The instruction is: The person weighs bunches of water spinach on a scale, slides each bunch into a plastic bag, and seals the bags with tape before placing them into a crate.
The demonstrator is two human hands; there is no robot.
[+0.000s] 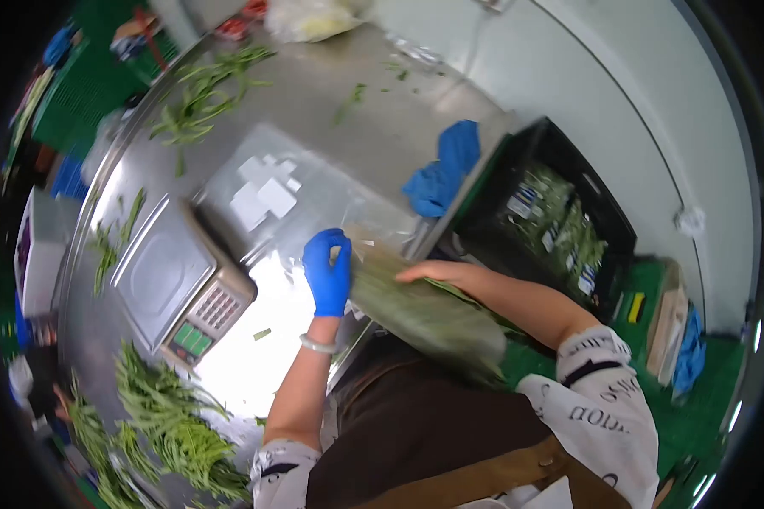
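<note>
Holds one bag [429,318] between left hand [327,267] and right hand [440,273], just in front of the apron [433,433]. Looks clear and glossy, with long green leaves inside, blurred along most of the length. Counts as one bag in hand, one scale [165,263], one crate [492,199] and one crumpled blue cloth [450,170]; in the crate, shows several packed bags [560,225], too overlapped to count, like the white labels [267,195]. Runs diagonally along the bag's long axis, from beside the gloved left fingers down toward the right forearm, with the narrower end at those fingers and the fuller end away from them. Curls the left fingers narrow, near or on the narrow end; cannot tell how firmly they grip. Rests the bare right fingers against the bag's upper side, thumb hidden. Places the scale left of the left fingers, the labels beyond them, loose greens [161,416] well apart on the table [314,76], and the crate beyond and right of the right fingers.
</note>
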